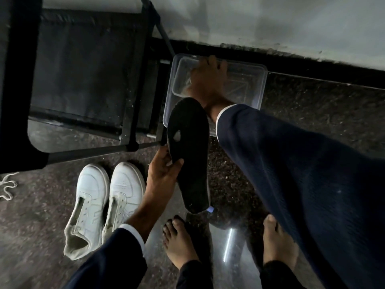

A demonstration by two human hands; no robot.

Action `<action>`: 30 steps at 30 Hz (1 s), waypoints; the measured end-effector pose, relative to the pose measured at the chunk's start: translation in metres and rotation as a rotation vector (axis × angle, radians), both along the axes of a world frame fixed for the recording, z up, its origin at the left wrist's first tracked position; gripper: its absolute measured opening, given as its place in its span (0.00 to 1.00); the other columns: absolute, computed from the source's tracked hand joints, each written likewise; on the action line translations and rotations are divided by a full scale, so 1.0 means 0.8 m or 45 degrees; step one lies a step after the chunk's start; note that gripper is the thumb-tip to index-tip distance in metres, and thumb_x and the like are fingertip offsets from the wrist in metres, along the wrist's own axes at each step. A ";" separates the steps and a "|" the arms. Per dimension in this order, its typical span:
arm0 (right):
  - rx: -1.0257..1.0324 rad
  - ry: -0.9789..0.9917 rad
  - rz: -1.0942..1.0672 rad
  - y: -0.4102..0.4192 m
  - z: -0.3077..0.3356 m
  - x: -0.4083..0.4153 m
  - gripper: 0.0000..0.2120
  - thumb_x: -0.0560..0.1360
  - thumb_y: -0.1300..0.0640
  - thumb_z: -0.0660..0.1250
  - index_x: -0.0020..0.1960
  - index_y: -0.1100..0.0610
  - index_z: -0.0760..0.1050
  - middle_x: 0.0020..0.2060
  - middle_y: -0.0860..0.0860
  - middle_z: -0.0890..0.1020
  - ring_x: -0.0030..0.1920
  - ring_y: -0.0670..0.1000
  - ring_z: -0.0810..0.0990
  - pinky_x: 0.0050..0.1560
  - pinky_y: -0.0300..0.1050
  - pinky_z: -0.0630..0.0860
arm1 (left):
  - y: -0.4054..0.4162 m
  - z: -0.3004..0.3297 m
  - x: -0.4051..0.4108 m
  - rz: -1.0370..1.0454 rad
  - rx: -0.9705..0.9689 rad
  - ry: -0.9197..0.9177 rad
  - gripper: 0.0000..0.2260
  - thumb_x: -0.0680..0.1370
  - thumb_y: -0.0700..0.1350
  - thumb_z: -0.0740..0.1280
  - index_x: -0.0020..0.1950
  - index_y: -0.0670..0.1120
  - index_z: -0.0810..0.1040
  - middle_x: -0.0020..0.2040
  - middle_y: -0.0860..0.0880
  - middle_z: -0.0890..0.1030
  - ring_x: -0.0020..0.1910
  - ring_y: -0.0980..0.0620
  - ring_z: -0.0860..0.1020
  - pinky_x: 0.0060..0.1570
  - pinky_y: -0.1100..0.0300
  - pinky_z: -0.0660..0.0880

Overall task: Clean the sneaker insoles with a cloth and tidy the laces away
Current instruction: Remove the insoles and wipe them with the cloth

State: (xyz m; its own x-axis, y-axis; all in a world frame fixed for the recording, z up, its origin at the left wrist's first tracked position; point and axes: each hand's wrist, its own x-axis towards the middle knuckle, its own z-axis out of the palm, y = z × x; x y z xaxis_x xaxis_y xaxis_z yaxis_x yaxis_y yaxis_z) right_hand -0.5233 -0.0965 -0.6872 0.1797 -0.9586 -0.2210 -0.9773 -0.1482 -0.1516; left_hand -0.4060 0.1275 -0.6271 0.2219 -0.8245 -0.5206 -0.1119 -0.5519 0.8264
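Note:
My left hand [161,174] grips a black insole [188,151] by its edge, thumb on top, and holds it up over the floor. The insole has a small pale worn spot near its middle. My right hand [208,80] reaches down into a clear plastic tub [258,88] by the wall. A pale patch shows under its palm, and I cannot tell what it is. The fingers point at the tub's far rim and their grip is hidden. Two white sneakers [108,201] without laces stand side by side on the floor at the left. A white lace [7,186] lies loose at the far left.
A black metal-framed rack [87,65] stands at the upper left, its leg close to the tub and the insole. My bare feet [179,243] are on the dark speckled floor below the insole. A pale wall with a dark skirting runs behind the tub.

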 end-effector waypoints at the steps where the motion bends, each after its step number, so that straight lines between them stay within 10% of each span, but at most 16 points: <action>1: -0.001 -0.014 -0.019 -0.004 -0.001 0.001 0.15 0.74 0.51 0.67 0.58 0.54 0.82 0.61 0.54 0.80 0.64 0.61 0.73 0.59 0.54 0.55 | -0.002 -0.001 0.001 0.010 -0.004 0.005 0.14 0.75 0.39 0.69 0.61 0.44 0.78 0.52 0.50 0.85 0.54 0.50 0.83 0.54 0.54 0.80; 10: 0.056 -0.387 -0.313 0.013 0.048 -0.015 0.14 0.73 0.49 0.64 0.55 0.52 0.81 0.59 0.54 0.78 0.63 0.58 0.73 0.62 0.53 0.70 | 0.009 0.038 -0.001 0.036 0.044 0.082 0.11 0.74 0.41 0.69 0.55 0.53 0.80 0.50 0.49 0.85 0.51 0.48 0.82 0.50 0.47 0.79; 18: 0.403 -1.096 -0.646 0.105 0.239 -0.094 0.12 0.72 0.61 0.71 0.33 0.52 0.73 0.26 0.43 0.73 0.27 0.38 0.69 0.33 0.40 0.65 | 0.053 0.206 -0.022 -0.019 0.185 0.167 0.11 0.76 0.41 0.70 0.57 0.47 0.77 0.54 0.44 0.85 0.57 0.44 0.83 0.60 0.42 0.78; 23: 0.515 -1.234 -0.746 0.170 0.380 -0.129 0.11 0.74 0.60 0.75 0.38 0.51 0.76 0.37 0.52 0.83 0.39 0.52 0.82 0.43 0.49 0.80 | 0.061 0.348 -0.029 -0.028 0.195 0.229 0.12 0.81 0.30 0.63 0.58 0.45 0.75 0.53 0.46 0.85 0.53 0.52 0.83 0.55 0.57 0.79; 30: 0.553 -1.327 -0.862 0.208 0.520 -0.110 0.08 0.78 0.68 0.68 0.51 0.57 0.78 0.41 0.50 0.83 0.36 0.41 0.82 0.35 0.38 0.79 | 0.068 0.471 0.010 -0.140 0.076 0.200 0.10 0.78 0.38 0.68 0.56 0.49 0.76 0.51 0.47 0.84 0.52 0.52 0.82 0.55 0.57 0.78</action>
State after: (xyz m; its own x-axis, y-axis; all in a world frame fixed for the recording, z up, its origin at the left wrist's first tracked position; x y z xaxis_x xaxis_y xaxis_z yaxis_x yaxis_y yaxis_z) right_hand -0.6109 0.0701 -0.2711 -0.0326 -0.8119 -0.5828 -0.2344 0.5731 -0.7853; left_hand -0.3982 0.1816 -0.2506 0.0447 -0.8058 -0.5905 -0.0468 -0.5922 0.8045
